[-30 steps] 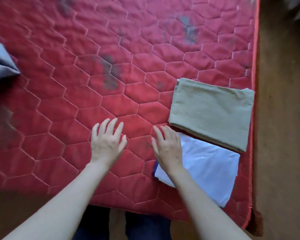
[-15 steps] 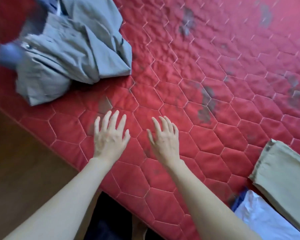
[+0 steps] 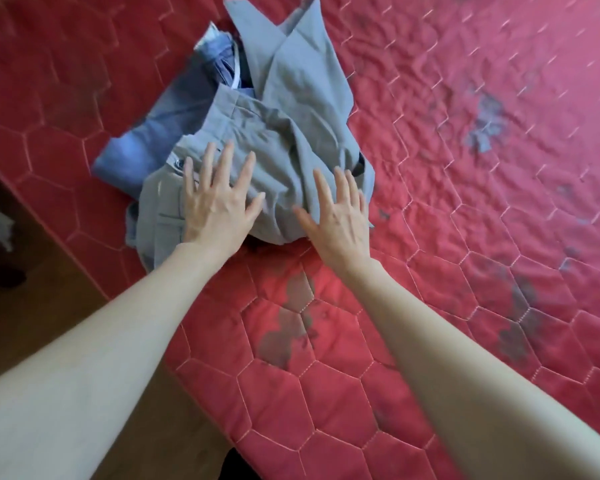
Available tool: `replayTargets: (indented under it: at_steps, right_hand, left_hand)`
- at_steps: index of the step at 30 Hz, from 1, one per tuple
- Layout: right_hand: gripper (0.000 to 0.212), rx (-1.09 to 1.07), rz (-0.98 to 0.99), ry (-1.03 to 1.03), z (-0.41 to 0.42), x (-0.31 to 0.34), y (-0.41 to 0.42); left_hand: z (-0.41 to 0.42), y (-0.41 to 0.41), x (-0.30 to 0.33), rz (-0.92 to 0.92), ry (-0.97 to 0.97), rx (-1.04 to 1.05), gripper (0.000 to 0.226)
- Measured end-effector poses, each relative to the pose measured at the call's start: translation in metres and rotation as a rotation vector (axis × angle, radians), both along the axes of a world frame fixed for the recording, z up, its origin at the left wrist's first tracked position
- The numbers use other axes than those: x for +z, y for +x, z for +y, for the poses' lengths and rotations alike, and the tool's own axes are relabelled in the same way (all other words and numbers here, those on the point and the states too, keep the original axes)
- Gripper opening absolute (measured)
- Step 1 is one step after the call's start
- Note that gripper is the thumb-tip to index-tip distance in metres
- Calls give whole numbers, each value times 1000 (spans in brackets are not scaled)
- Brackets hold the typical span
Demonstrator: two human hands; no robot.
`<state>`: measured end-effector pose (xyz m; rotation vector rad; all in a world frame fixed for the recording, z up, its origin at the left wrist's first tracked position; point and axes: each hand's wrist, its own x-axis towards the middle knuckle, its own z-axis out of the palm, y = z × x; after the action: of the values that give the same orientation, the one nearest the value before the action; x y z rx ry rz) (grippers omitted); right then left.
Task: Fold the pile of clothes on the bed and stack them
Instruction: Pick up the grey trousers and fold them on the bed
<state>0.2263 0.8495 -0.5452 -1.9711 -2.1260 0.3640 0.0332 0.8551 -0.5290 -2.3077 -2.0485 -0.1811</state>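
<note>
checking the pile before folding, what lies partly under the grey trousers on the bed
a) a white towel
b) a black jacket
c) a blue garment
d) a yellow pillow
c: a blue garment sticks out from beneath the crumpled grey trousers, on their left side, on the red mattress.

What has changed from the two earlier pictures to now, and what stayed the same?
The view swung left, away from the folded clothes. Both hands reached forward: the left hand and right hand now lie over the crumpled grey trousers, fingers straight, gripping nothing. The blue garment underneath and the red quilted mattress look unmoved.
</note>
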Motion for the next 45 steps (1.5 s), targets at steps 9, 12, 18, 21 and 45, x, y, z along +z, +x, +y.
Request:
replayTargets:
  at_steps: [9, 12, 18, 21, 45]
  right_hand:
    - [75, 94, -29, -187, 114, -9, -51]
    - [81, 18, 36, -299, 126, -13, -55]
    - [34, 70, 167, -79, 89, 8, -45]
    - [41, -20, 350, 38, 61, 45, -30]
    - [35, -499, 805, 506, -325, 419, 255]
  left_hand:
    - [49, -39, -18, -199, -165, 327, 81]
    - [48, -42, -16, -368, -236, 460, 90]
    - [25, -32, 9, -685, -113, 491, 54]
    - [10, -21, 31, -738, 76, 410, 48]
    - [-234, 249, 427, -713, 245, -482, 48]
